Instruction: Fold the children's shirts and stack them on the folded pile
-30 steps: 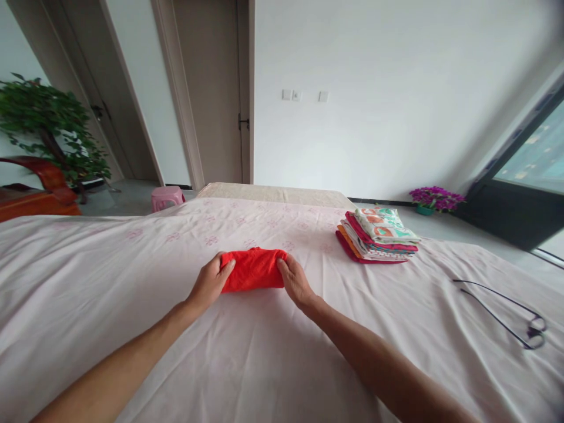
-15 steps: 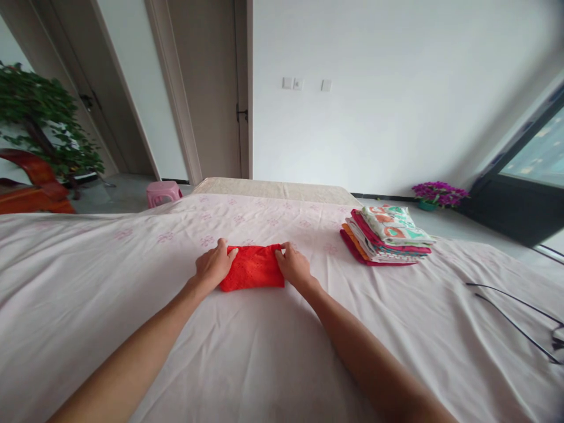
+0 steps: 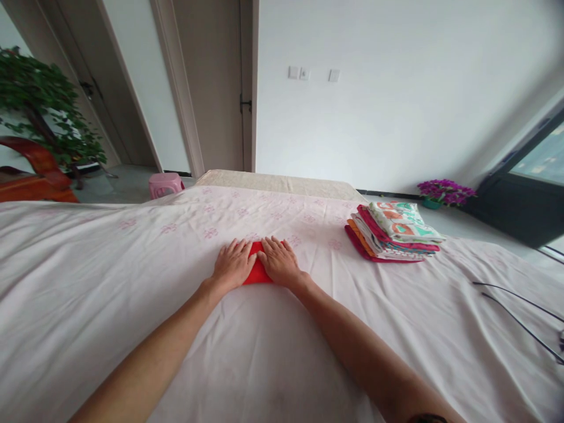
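Note:
A folded red cloth garment point(image 3: 257, 274) lies on the pale pink flowered sheet point(image 3: 264, 341) in front of me. My left hand point(image 3: 234, 262) rests flat over its left part with the fingers stretched out. Over its right part my right hand point(image 3: 279, 259) is spread palm down. The two thumbs almost meet at the middle, and only a strip of red shows between the hands; the rest is hidden under them. To the right stands a stack of folded clothes point(image 3: 392, 235), with a white printed piece on top.
Black-framed glasses point(image 3: 524, 320) lie on the sheet at the right, cut off by the frame edge. Beyond the bed are a pink plastic stool point(image 3: 165, 184), purple flowers point(image 3: 446, 191) in a pot and a wooden armrest point(image 3: 35, 170) beside a leafy plant point(image 3: 48, 106).
Both hands have let go of the red garment's side edges and moved inward, now lying flat on top of it. The garment has come down onto the sheet. The view has shifted slightly.

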